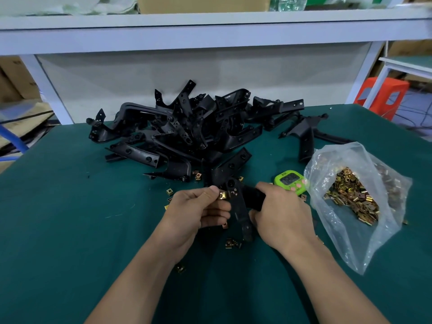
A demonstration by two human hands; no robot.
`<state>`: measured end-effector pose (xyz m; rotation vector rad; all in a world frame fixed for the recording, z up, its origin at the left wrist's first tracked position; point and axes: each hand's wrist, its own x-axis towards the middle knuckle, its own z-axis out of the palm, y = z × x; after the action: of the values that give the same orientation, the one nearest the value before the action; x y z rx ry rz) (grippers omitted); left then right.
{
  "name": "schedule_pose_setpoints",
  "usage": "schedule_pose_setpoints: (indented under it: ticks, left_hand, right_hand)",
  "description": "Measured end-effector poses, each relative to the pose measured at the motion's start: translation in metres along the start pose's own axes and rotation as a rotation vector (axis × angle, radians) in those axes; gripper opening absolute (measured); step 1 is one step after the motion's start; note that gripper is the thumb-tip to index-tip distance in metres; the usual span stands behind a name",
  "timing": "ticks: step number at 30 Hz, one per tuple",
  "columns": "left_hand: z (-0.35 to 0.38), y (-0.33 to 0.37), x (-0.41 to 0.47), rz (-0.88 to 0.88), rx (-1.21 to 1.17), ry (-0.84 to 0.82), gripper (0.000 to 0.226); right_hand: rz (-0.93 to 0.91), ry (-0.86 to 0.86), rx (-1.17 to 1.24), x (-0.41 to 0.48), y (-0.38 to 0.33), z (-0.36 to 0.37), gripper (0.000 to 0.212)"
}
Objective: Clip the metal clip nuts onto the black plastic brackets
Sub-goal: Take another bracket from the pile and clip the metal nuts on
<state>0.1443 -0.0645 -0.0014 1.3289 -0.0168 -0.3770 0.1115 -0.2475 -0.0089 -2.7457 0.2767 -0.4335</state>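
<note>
A black plastic bracket [239, 206] is held between both hands above the green table [70, 206]. My right hand [282, 216] grips its right part, fingers curled round it. My left hand [198, 206] pinches a brass-coloured clip nut [222, 195] with the thumb, right against the bracket's left edge. Several loose clip nuts [231, 244] lie on the table under and beside my hands. A pile of black brackets [187, 127] fills the middle of the table behind.
A clear plastic bag [355, 197] holding many clip nuts lies open at the right. A green timer [291, 182] sits just behind my right hand. A white shelf frame [210, 31] rises at the table's back edge.
</note>
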Motion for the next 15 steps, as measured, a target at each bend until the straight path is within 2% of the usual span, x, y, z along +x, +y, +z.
schedule_pose_setpoints:
  ticks: [5, 10, 15]
  left_hand:
    - [0.0022, 0.0013, -0.0034, 0.018, 0.077, 0.015, 0.032]
    - [0.0041, 0.0029, -0.0065, 0.086, 0.133, 0.016, 0.045]
    - [0.0044, 0.0013, -0.0072, 0.14, 0.154, 0.019, 0.041]
  right_hand:
    - [-0.006, -0.031, 0.017, -0.0012, -0.0004, -0.0017, 0.026]
    - [-0.004, -0.038, 0.024, -0.0013, -0.0008, -0.003, 0.025]
    - [0.008, -0.041, 0.036, -0.0013, -0.0012, -0.0038, 0.023]
